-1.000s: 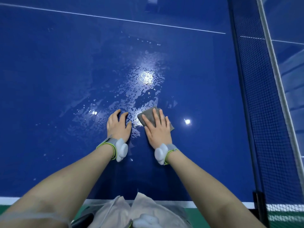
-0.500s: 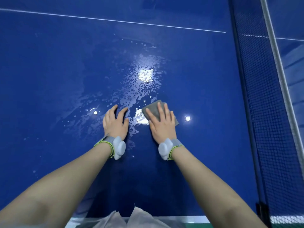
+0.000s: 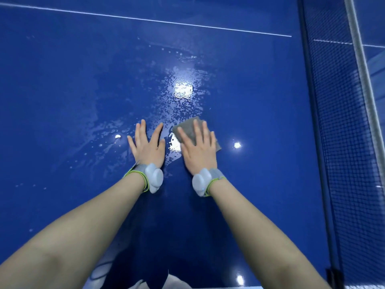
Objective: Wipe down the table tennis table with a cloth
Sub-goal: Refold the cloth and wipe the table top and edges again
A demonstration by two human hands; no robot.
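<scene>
The blue table tennis table [image 3: 73, 97] fills the view, with wet streaks and droplets across its middle. A small grey folded cloth [image 3: 186, 129] lies flat on the wet patch. My right hand [image 3: 198, 149] presses on it with straight fingers, covering most of the cloth. My left hand [image 3: 146, 146] rests flat on the bare table just left of the cloth, fingers spread. Both wrists wear grey bands with pale sensor pods.
The dark net [image 3: 341, 142] with its white top band runs along the right side, its post clamp [image 3: 335, 278] at the near edge. A white centre line [image 3: 145, 19] crosses the far part of the table. The table's white near edge [image 3: 239, 287] shows at the bottom.
Both hands have slid away from me across the table, and the cloth went with my right hand. My left fingers have spread out straighter.
</scene>
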